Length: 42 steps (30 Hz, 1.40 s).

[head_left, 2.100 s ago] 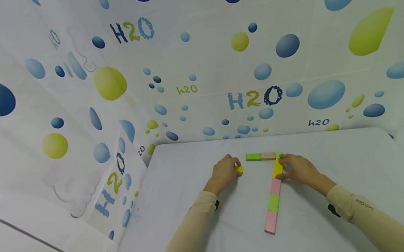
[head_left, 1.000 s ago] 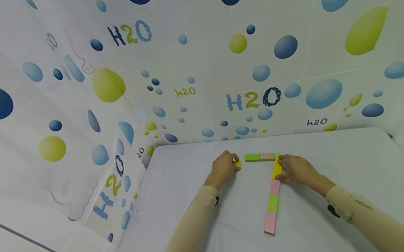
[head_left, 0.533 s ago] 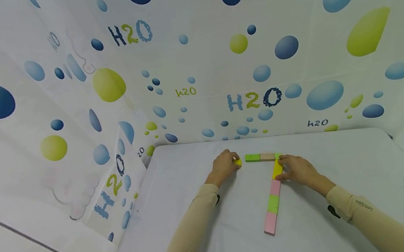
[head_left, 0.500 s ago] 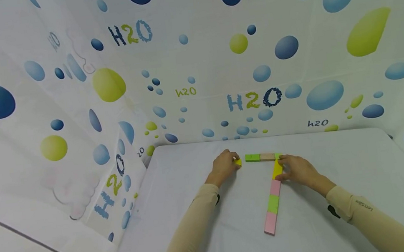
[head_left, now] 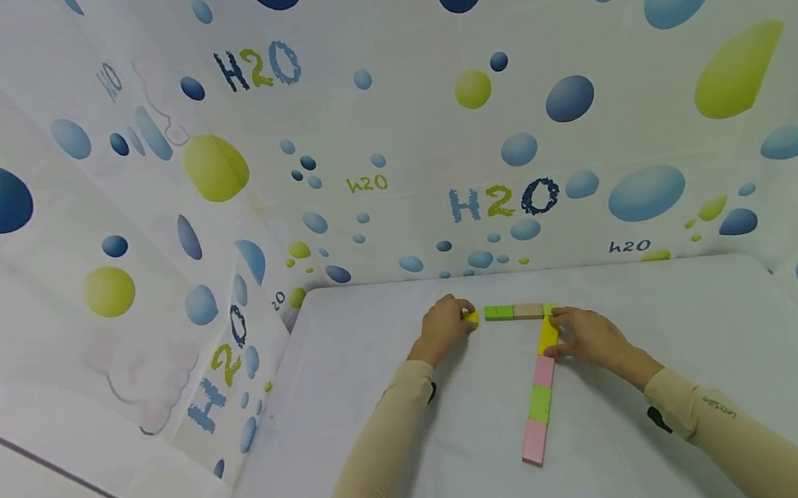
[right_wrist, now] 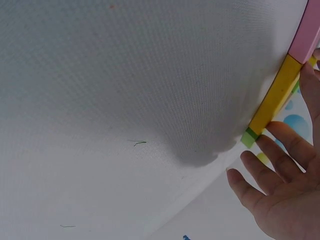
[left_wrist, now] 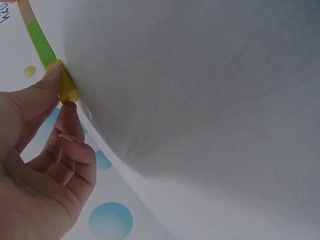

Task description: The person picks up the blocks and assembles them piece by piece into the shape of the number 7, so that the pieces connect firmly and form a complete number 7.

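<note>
My left hand (head_left: 444, 330) pinches a yellow block (head_left: 471, 318) between thumb and fingertips. In the head view a narrow gap separates this block from the left green block (head_left: 500, 312) of a short row. That row continues with a plain wood block (head_left: 529, 310) and a green one, partly covered. My right hand (head_left: 591, 335) rests against the right side of another yellow block (head_left: 547, 334), which stands at the top of a column. In the right wrist view its thumb and forefinger touch that block's side (right_wrist: 276, 93), and the middle finger lies by the green end (right_wrist: 248, 137).
Below the yellow block the column runs toward me: a pink block (head_left: 544, 371), a green block (head_left: 540, 403) and another pink block (head_left: 534, 442). All lie on a white-covered table (head_left: 398, 482). A patterned backdrop (head_left: 412, 114) rises behind and to the left.
My left hand has moved slightly away from me and to the right with the yellow block, closing toward the row's left end. My right hand and the laid blocks stay in place.
</note>
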Each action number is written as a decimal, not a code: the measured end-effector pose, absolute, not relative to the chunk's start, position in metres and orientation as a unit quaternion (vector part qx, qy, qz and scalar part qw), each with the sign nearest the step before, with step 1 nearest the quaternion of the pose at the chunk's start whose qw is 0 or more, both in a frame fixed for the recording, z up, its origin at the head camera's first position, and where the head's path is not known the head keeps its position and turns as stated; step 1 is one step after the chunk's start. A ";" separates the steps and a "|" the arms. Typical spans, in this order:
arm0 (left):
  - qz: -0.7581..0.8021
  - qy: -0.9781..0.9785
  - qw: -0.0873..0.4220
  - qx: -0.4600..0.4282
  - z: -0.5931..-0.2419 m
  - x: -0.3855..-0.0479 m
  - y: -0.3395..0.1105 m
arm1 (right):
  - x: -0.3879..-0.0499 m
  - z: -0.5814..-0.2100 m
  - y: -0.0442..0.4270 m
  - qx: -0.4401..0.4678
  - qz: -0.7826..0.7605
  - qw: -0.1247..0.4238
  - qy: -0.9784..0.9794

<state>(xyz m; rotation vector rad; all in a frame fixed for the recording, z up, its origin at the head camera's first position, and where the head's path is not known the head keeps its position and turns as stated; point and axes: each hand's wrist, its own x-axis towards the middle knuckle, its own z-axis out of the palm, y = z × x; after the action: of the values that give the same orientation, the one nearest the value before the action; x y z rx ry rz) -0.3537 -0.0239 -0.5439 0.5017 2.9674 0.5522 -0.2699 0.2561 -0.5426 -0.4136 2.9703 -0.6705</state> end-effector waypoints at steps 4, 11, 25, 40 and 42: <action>0.176 0.970 0.040 0.165 -0.546 -0.358 -0.023 | -0.272 -0.542 0.257 -0.136 -0.218 0.034 0.966; 0.171 0.970 0.047 0.166 -0.544 -0.365 -0.021 | -0.276 -0.541 0.258 -0.132 -0.221 0.044 0.965; 0.162 0.971 0.047 0.168 -0.543 -0.364 -0.017 | -0.275 -0.546 0.258 -0.133 -0.222 0.030 0.966; 0.165 0.968 0.038 0.183 -0.547 -0.359 -0.019 | -0.262 -0.550 0.250 -0.114 -0.220 0.028 0.968; 0.166 0.968 0.035 0.185 -0.548 -0.358 -0.020 | -0.260 -0.550 0.249 -0.114 -0.220 0.027 0.969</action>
<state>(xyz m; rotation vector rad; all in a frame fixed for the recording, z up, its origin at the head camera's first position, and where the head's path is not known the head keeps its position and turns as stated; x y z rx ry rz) -0.3579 -0.0196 -0.5477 0.5697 2.9740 0.5095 -0.2598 0.2492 -0.5500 -0.3521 2.9924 -0.6789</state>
